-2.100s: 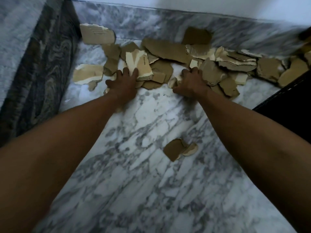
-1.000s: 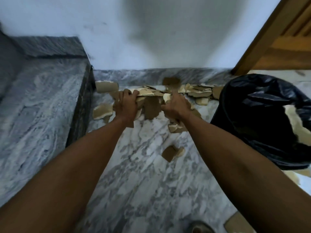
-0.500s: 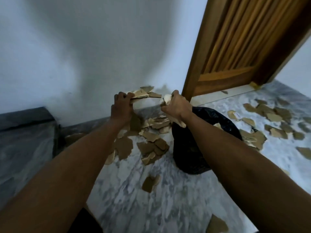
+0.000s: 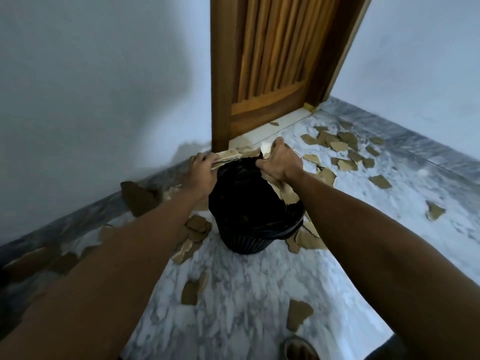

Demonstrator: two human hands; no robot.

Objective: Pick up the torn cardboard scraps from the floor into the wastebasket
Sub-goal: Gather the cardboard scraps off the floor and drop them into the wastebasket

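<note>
Between my two hands I hold a stack of torn brown cardboard scraps (image 4: pixel 233 154) over the mouth of the wastebasket (image 4: pixel 249 206), a black ribbed bin lined with a black bag. My left hand (image 4: pixel 201 168) grips the stack's left end. My right hand (image 4: pixel 279 163) grips the right end, and more scraps hang below its wrist. Loose scraps lie around the bin's base (image 4: pixel 193 235), in front of it (image 4: pixel 191 291) and in a scatter to the right (image 4: pixel 337 146).
A wooden door (image 4: pixel 275 61) stands behind the bin, white walls on both sides. The floor is grey-veined marble (image 4: pixel 233 294) with a dark skirting along the left wall. A shoe toe (image 4: pixel 298 348) shows at the bottom edge.
Both hands gathered scraps from the pile by the left wall, lifted them, and swung right with them until the bundle came over the wastebasket. My view turned with them.
</note>
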